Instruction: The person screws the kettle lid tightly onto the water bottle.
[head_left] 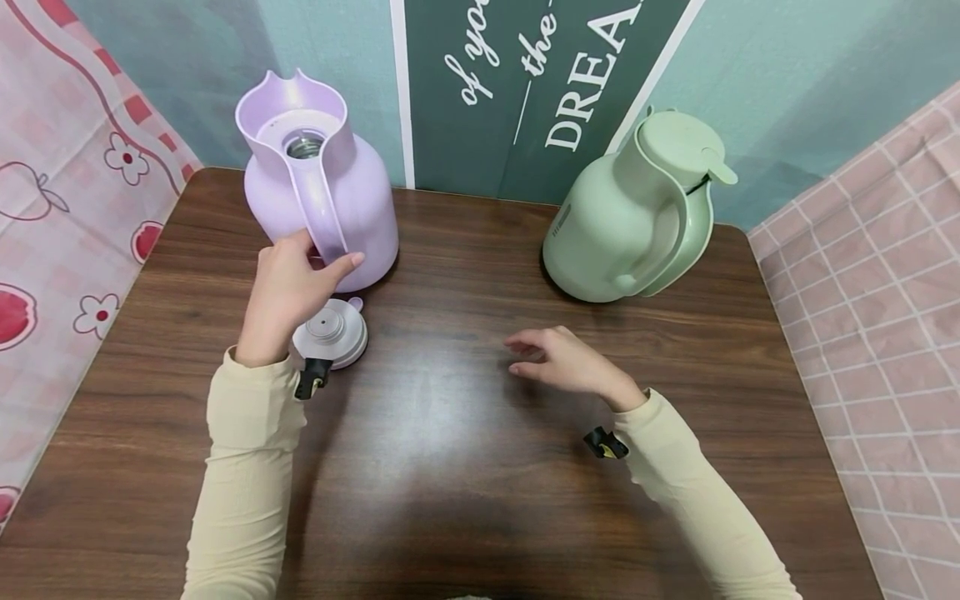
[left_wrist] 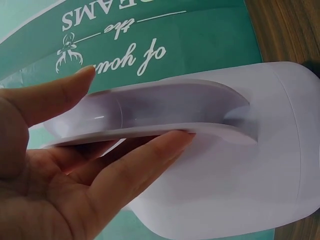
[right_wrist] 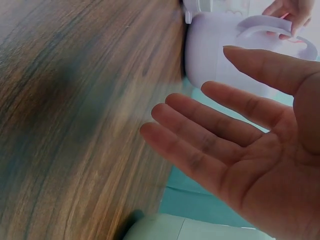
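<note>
A lilac thermos jug [head_left: 367, 200] with its mouth uncovered stands upright at the back left of the table. My left hand [head_left: 292, 275] loosely grips its handle [left_wrist: 165, 107], with fingers passing beside and behind it and the thumb across the outer side. Below that hand lies a round white lid [head_left: 348, 337] with a lilac tab, partly hidden by the wrist. My right hand [head_left: 558, 358] hovers above the table, fingers relaxed and palm bare in the right wrist view. Nearest to it is a green thermos jug [head_left: 600, 225], upright with its lid on.
The brown wooden table [head_left: 450, 517] meets a teal wall covering with a dark green lettered panel [head_left: 480, 150] behind. A patterned pink sheet [head_left: 67, 242] borders the left, and pink tile-patterned covering [head_left: 877, 333] borders the right.
</note>
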